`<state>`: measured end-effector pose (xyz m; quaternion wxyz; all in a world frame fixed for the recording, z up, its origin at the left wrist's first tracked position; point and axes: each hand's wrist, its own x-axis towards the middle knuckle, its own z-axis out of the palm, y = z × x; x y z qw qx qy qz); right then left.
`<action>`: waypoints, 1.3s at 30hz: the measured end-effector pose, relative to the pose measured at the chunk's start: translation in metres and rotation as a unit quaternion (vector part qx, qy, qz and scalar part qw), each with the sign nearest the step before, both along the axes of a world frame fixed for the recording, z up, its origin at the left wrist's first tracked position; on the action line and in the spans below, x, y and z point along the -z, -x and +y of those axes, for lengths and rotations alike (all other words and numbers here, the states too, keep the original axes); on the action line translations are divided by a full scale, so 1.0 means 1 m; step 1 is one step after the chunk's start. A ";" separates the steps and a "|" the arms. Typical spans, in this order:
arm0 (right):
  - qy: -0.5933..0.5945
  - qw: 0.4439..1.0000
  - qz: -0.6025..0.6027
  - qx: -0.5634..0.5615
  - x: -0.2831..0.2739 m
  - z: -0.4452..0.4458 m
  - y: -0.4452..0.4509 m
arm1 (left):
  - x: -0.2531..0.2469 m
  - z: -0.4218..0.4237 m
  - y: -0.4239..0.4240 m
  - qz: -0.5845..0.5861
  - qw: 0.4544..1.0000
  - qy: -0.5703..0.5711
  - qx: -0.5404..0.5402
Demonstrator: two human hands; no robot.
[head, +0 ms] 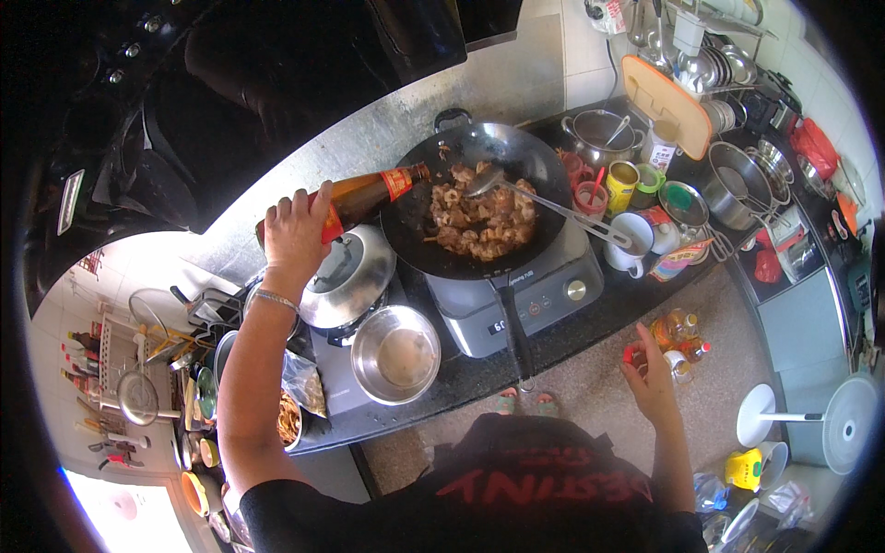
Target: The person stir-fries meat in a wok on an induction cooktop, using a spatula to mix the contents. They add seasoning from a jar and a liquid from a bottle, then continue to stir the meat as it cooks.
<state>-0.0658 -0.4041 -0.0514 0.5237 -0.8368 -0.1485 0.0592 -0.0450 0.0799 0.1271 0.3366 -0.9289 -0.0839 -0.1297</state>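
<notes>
My left hand (296, 231) grips a brown glass bottle (366, 197) with red labels, tilted so that its mouth lies over the left rim of a black wok (408, 242). Browned meat pieces (484, 214) fill the middle of the wok, and a metal spatula (553, 204) rests in it, its handle over the right rim. The wok stands on an induction cooker (511, 311). Out over the floor at the right, my right hand (648, 377) holds a small red cap (629, 354) between thumb and fingers.
Left of the cooker are a lidded pan (352, 276) and a steel bowl (395, 354). At the right stand a white enamel mug (628, 242), a yellow can (621, 186), a steel pot (601, 135) and an orange-edged cutting board (665, 104). Oil bottles (677, 332) stand on the floor.
</notes>
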 end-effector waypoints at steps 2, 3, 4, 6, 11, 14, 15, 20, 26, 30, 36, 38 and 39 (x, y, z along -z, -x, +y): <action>-0.004 1.000 -0.006 -0.005 0.001 -0.001 -0.001 | 0.002 0.003 -0.001 -0.006 1.000 0.001 0.004; -0.004 1.000 0.000 -0.005 0.000 -0.001 -0.002 | 0.003 0.004 -0.001 -0.009 1.000 0.001 0.006; -0.004 1.000 0.006 -0.005 -0.002 0.000 -0.002 | 0.003 0.004 -0.001 -0.011 1.000 -0.003 0.008; -0.002 1.000 0.011 -0.004 -0.004 0.000 -0.002 | 0.003 0.002 0.000 -0.016 1.000 -0.011 0.010; 0.001 1.000 0.014 -0.004 -0.003 0.000 -0.003 | 0.000 -0.002 0.000 -0.015 1.000 -0.012 0.014; 0.004 1.000 0.010 -0.004 0.000 -0.001 -0.003 | -0.002 -0.004 -0.001 -0.013 1.000 -0.009 0.007; 0.002 1.000 0.009 -0.006 0.001 -0.002 -0.004 | -0.003 -0.005 -0.001 -0.012 1.000 -0.006 0.004; 0.004 1.000 0.010 -0.007 0.000 -0.002 -0.004 | -0.005 -0.008 -0.001 -0.011 1.000 -0.006 -0.001; 0.000 1.000 0.004 -0.011 0.007 -0.005 -0.003 | -0.005 -0.008 0.001 -0.014 1.000 -0.020 -0.005; 0.011 1.000 0.020 -0.010 0.004 -0.003 -0.002 | -0.006 -0.008 0.004 -0.012 1.000 -0.021 -0.006; 0.006 1.000 0.028 -0.012 0.003 0.001 0.001 | -0.007 -0.005 0.007 -0.019 1.000 -0.008 0.005; 0.004 1.000 0.024 -0.011 0.004 0.002 0.002 | -0.006 -0.003 0.008 -0.026 1.000 0.009 0.013; 0.006 1.000 0.022 -0.011 0.004 0.003 0.002 | -0.005 -0.002 0.009 -0.029 0.999 0.017 0.016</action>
